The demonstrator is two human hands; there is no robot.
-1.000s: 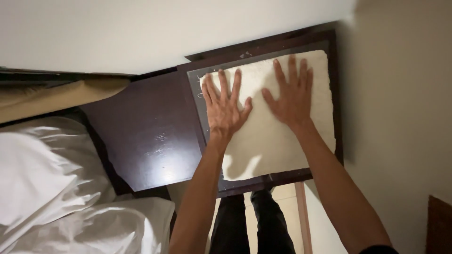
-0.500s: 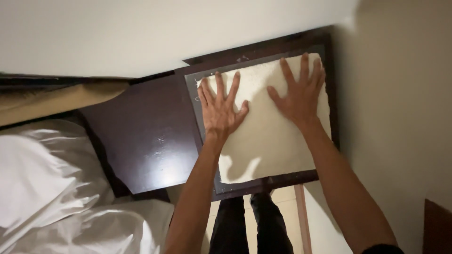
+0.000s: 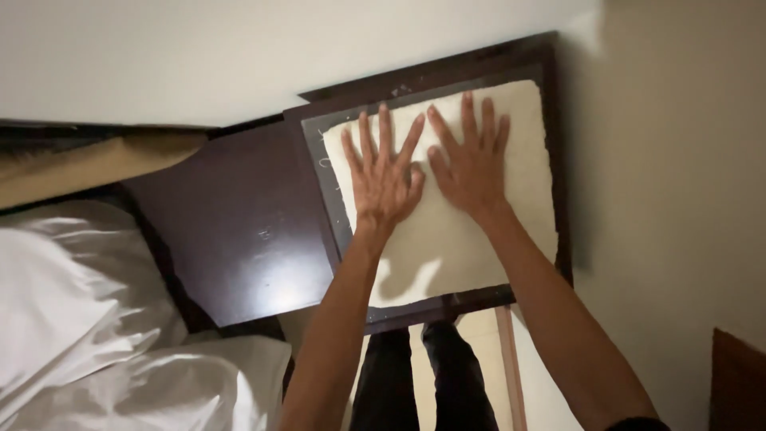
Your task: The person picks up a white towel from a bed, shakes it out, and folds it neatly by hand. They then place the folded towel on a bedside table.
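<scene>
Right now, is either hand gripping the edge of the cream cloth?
No, the left hand and right hand lie flat, fingers spread, on the cream cloth.

Both hands lie flat, fingers spread, on a cream rectangular cloth covering a dark wooden bedside table. The left hand touches the right hand beside it. White pillows lie well left of the left hand.

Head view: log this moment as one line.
left hand: flat on cream cloth | right hand: flat beside it, thumbs close | cloth: on dark nightstand | white pillows left
</scene>
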